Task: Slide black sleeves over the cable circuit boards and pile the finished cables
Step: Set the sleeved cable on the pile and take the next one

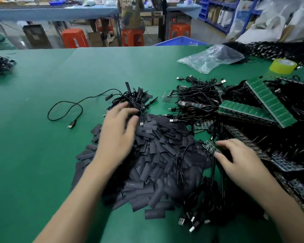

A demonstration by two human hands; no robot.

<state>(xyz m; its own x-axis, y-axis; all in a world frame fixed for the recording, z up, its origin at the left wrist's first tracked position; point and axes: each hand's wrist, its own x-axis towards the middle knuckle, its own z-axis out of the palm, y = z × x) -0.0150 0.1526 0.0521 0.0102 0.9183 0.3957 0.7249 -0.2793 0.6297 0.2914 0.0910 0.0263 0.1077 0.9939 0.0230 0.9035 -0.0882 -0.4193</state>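
1. At the left edge of the green worktop (42,155), towards the far side, lies a small bundle of black cables (0,64), well apart from everything else.
2. Nearer the middle, one loose black USB cable (65,109) loops over the bare surface. Its plug points towards the near edge.
3. A pile of black cables with sleeved ends (132,99) sits at mid-worktop, just beyond your left hand (119,130). That hand is blurred, palm down, fingers spread and loose, holding nothing. Its fingertips reach the pile's near side.
4. Under and right of it, a heap of flat black sleeves (158,155) spreads towards the near edge.
5. Your right hand (239,162) pinches a small dark circuit board (211,147) between thumb and forefinger at the heap's right side. The board's thin black cable droops over the sleeves.
6. A tangle of black USB-plugged cables (200,199) lies by the near edge, below that hand.
7. Towards the right edge, long green circuit-board panels (263,104) lean over more black cables.
8. Beyond them, a crumpled clear plastic bag (211,58) and a yellow tape roll (282,66) lie near the far right corner.
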